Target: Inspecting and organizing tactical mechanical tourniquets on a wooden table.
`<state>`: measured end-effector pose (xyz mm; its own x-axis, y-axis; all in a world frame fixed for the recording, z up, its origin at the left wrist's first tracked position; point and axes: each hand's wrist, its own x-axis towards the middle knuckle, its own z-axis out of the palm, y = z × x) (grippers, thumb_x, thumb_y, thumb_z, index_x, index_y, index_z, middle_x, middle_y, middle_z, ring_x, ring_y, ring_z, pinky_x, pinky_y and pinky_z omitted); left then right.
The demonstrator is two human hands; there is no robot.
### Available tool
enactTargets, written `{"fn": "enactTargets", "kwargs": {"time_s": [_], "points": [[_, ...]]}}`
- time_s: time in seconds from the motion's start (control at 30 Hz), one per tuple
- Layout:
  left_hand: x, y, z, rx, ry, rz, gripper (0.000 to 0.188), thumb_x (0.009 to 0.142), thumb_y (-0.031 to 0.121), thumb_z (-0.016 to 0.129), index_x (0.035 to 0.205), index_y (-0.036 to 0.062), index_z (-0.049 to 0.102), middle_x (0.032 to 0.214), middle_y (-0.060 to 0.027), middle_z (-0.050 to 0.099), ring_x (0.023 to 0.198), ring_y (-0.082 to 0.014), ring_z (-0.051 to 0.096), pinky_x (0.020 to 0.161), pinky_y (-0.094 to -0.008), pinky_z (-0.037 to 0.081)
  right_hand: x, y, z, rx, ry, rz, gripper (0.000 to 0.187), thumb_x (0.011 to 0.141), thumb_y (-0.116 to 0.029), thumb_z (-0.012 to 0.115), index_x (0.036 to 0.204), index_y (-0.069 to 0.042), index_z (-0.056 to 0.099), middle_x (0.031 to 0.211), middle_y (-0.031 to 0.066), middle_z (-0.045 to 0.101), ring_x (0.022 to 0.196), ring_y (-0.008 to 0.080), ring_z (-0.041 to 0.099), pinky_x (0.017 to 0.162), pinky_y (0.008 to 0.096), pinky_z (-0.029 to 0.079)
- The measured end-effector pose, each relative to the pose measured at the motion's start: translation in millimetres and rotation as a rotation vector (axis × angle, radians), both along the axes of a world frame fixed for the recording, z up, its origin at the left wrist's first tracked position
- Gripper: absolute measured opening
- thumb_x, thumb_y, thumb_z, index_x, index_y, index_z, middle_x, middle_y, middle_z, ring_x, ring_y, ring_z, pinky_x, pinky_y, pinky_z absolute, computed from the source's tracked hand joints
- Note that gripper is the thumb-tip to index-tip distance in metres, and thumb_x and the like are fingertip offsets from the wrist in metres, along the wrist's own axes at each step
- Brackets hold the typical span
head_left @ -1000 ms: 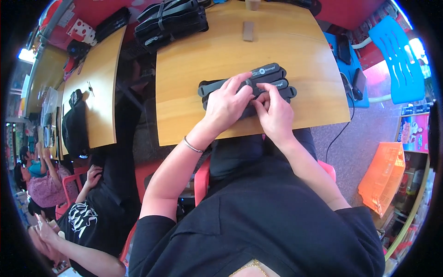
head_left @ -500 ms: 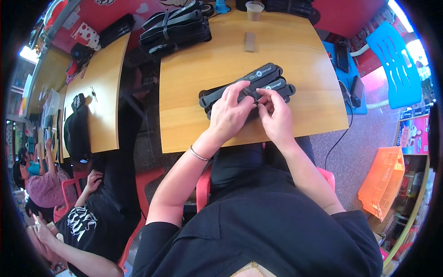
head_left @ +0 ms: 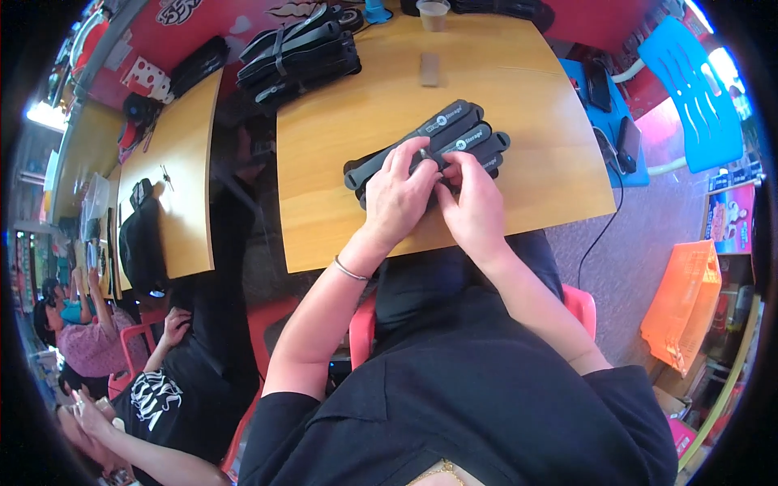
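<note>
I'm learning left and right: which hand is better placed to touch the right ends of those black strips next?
Probably the right hand: it is nearer those ends of the black strips. The left hand is farther left and would likely have to cross it.

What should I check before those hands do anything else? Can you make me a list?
1. Left hand at the straps: ok, it's on the pile.
2. Right hand there too: ok, its fingertips are close to the left hand's.
3. Strap ends lined up: not ok, they're staggered.
4. Pinch firm: cannot tell, the fingers hide it.
5. Cup out of the way: ok, it's near the table's far edge.
</note>
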<state>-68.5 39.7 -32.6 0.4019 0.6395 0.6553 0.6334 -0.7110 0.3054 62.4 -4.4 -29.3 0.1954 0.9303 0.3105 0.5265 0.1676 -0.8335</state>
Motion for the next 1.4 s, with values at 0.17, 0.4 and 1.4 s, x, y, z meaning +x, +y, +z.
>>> {"fn": "enactTargets", "kwargs": {"time_s": [0.17, 0.4, 1.4], "points": [[5, 1, -3, -0.034, -0.075, 0.070, 0.010, 0.076, 0.013, 0.068, 0.078, 0.0088, 0.060, 0.122, -0.0107, 0.055, 0.087, -0.0245, 0.065, 0.062, -0.0333, 0.054, -3, 10, 1, 0.110, -0.204, -0.007, 0.039, 0.075, 0.003, 0.064, 0.112, -0.002, 0.054, 0.091, 0.0122, 0.061, 0.088, 0.0297, 0.060, 0.079, 0.0389, 0.049], [6, 4, -5, -0.134, -0.085, 0.129, 0.009, 0.079, 0.011, 0.068, 0.085, 0.0104, 0.061, 0.126, -0.0102, 0.048, 0.093, -0.0224, 0.065, 0.065, -0.0338, 0.055, -10, 13, -5, 0.126, -0.173, -0.019, 0.049, 0.073, 0.003, 0.067, 0.119, 0.000, 0.050, 0.097, 0.0138, 0.060, 0.094, 0.0323, 0.058, 0.085, 0.0410, 0.047], [5, 2, 1, -0.172, -0.076, 0.153, 0.007, 0.081, 0.010, 0.066, 0.085, 0.0098, 0.060, 0.123, -0.0114, 0.051, 0.084, -0.0235, 0.066, 0.065, -0.0351, 0.054, 5, 31, 9, -0.109, 0.007, 0.020, 0.013, 0.079, -0.006, 0.072, 0.085, 0.000, 0.062, 0.074, 0.0093, 0.067, 0.066, 0.0186, 0.064, 0.064, 0.0299, 0.051]]}}
